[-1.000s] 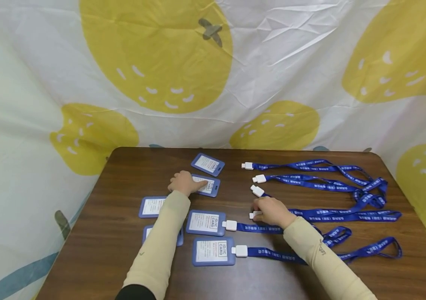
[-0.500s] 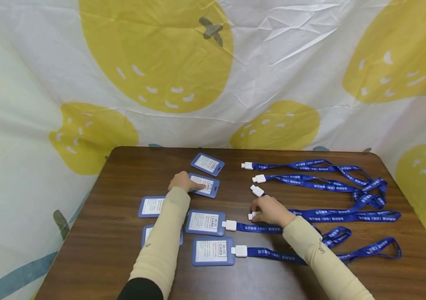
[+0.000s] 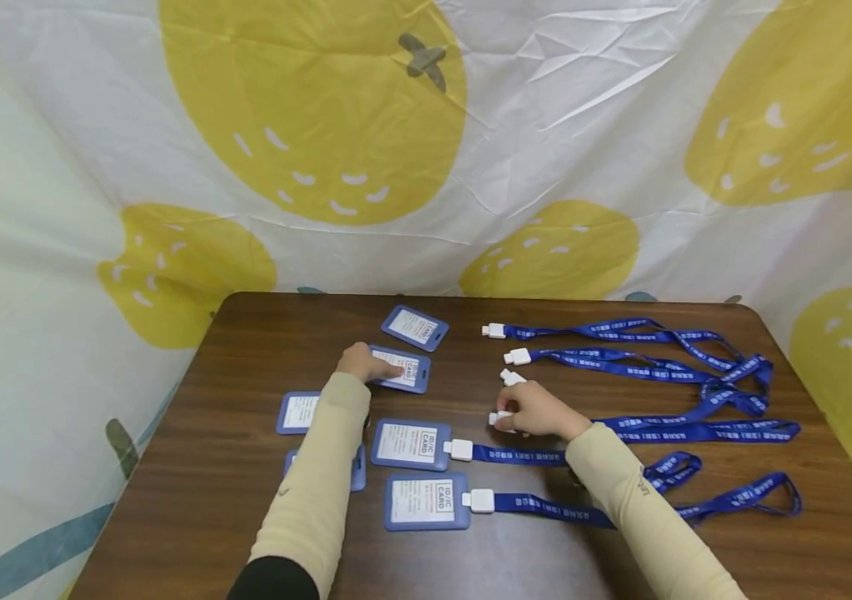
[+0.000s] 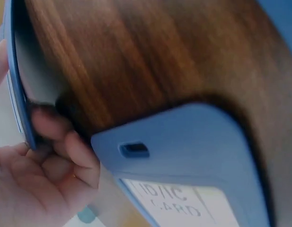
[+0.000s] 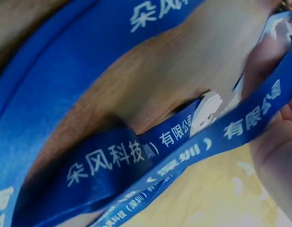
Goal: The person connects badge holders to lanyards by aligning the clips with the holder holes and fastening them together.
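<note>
My left hand (image 3: 361,364) pinches a blue ID badge holder (image 3: 414,374) at its left end, thumb across the card face. In the left wrist view this holder (image 4: 20,94) is tilted up on edge between thumb and fingers, and another badge holder (image 4: 198,127) lies flat beside it. My right hand (image 3: 542,410) pinches the white clip (image 3: 499,418) of a blue lanyard, its tip pointing left toward the badge holders. The lanyard's printed strap (image 5: 252,116) runs past the palm in the right wrist view; fingers partly cover the clip.
Two badge holders (image 3: 428,502) at the front are joined to lanyards. One loose holder (image 3: 415,327) lies at the back; two more (image 3: 298,412) are partly behind my left forearm. Further lanyards (image 3: 621,367) overlap on the right of the wooden table (image 3: 208,517). A patterned cloth (image 3: 366,258) hangs behind.
My left hand has shifted the badge holder slightly left. My right hand has moved a little up and left with the clip, now overlapping the neighbouring clip in the head view.
</note>
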The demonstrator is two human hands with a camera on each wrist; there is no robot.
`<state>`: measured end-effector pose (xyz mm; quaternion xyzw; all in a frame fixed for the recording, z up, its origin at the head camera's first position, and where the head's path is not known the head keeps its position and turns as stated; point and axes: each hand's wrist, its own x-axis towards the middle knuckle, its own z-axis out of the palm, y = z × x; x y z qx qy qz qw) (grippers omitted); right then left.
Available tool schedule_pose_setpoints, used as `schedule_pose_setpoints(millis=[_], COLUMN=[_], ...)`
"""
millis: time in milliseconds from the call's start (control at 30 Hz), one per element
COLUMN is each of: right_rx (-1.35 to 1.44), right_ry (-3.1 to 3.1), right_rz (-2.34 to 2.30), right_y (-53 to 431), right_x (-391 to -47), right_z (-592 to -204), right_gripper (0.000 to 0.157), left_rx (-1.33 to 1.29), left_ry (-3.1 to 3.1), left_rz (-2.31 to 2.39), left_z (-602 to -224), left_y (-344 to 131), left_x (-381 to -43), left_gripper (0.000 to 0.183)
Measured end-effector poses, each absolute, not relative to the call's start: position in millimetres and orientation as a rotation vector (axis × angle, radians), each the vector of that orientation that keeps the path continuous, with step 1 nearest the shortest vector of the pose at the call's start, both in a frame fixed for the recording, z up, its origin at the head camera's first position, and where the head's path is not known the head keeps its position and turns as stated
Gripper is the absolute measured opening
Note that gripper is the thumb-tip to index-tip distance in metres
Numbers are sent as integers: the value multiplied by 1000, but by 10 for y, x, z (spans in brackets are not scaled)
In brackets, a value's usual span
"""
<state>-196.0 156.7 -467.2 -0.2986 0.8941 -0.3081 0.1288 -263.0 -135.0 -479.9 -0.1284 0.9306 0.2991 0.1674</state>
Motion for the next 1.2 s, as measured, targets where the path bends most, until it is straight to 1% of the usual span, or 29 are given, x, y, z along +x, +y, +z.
schedule_pose_setpoints(millis=[133, 267, 500, 600, 833, 1000, 1200], right_rx=[-726, -636, -541, -510, -486, -453, -400], right_ry=[2531, 2542, 2545, 2551, 2503, 2471, 2455], right_rz=[-1029, -1049, -1102, -1126, -1273, -1357, -1442], right_y=[1572, 1569, 1529, 1516, 1525, 1538, 1522], right_x=[-1983, -1995, -2015, -2026, -2044, -2054, -2036], right_z=[-4662, -4658, -4614, -4617, -4633, -4665, -4704], right_gripper=[12, 10, 7, 6, 6, 11, 10], left_rx=[-408, -498, -583, -577, -529, -503, -439], left_ry=[2651, 2596, 2446, 2421, 2349, 2272, 2231], left_rz=[927, 1105, 1428, 1482, 1636, 1748, 1846], left_z=[-4762, -4740, -4775, -4805, -4777, -4692, -4625], left_y=[-1319, -1266, -1182, -1153, -1097, -1063, -1023], left_x=[-2597, -2578, -2614, -2611, -2512, -2407, -2272], left_gripper=[74, 60, 50, 52, 84, 84, 80])
